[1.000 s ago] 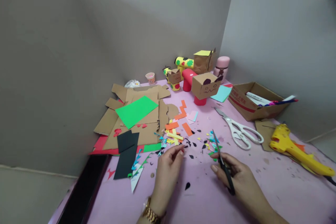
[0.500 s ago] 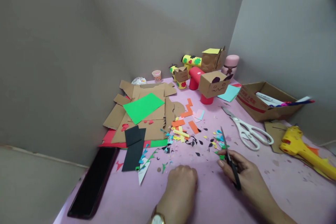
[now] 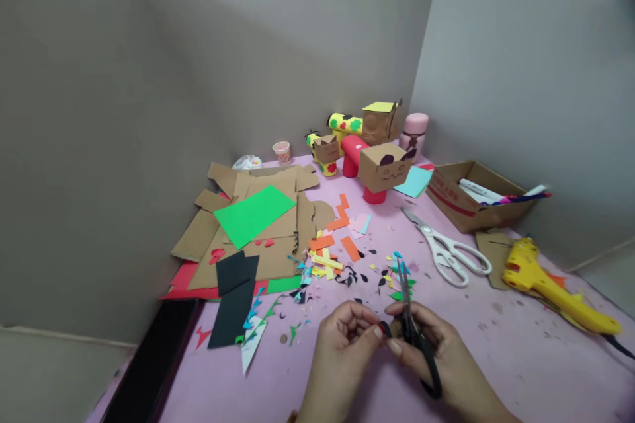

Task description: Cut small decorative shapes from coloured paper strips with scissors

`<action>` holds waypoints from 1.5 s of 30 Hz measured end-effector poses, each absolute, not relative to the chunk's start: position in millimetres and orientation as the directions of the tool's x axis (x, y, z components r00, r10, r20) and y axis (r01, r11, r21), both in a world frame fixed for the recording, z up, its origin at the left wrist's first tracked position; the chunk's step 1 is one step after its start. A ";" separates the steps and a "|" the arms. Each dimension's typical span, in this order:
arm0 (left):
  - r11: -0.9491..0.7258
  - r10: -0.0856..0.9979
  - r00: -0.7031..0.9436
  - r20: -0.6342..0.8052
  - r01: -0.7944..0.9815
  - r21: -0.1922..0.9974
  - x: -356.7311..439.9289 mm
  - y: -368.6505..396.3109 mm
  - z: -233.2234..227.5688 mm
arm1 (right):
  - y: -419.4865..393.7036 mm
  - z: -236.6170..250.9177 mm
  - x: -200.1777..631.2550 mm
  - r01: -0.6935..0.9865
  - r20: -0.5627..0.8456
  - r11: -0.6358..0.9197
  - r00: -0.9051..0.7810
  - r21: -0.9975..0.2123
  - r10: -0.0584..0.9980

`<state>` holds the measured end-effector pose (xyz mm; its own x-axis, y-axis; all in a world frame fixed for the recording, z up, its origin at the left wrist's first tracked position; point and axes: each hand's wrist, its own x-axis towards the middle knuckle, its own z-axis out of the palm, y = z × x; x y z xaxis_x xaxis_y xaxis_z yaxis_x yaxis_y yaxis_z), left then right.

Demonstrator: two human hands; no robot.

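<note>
Black-handled scissors [image 3: 430, 363] rest in my right hand [image 3: 444, 347], their blades pointing up and away from me. My left hand [image 3: 342, 353] is closed in a pinch on a small dark piece [image 3: 385, 328], with a bit of red beside it. Both hands' fingertips are close together over the front of the pink table [image 3: 278, 396]. Just beyond the blades lie small blue and green paper cutouts [image 3: 397, 295]. Black drop-shaped cutouts [image 3: 364, 278] are scattered farther left.
White-handled scissors [image 3: 449, 251] and a yellow glue gun [image 3: 550, 281] lie right. A cardboard box [image 3: 459, 208] holds pens. Cardboard animals [image 3: 384, 168] stand at the back. Flattened cardboard [image 3: 198, 241], green paper [image 3: 255, 215], black paper [image 3: 231, 310] and a phone [image 3: 153, 357] are left.
My left hand has turned from a fist and come beside the right, a small dark piece now showing in its fingers. My right hand moved left with the scissors. The view has shifted right.
</note>
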<state>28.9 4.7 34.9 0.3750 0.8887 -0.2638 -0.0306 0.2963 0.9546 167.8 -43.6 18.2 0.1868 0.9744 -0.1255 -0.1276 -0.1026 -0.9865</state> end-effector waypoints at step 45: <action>0.530 0.763 0.571 -0.302 -0.285 0.799 37.2 -0.3 5.2 | -44.9 18.0 169.9 -0.542 -0.285 -0.236 0.007 -0.807 0.959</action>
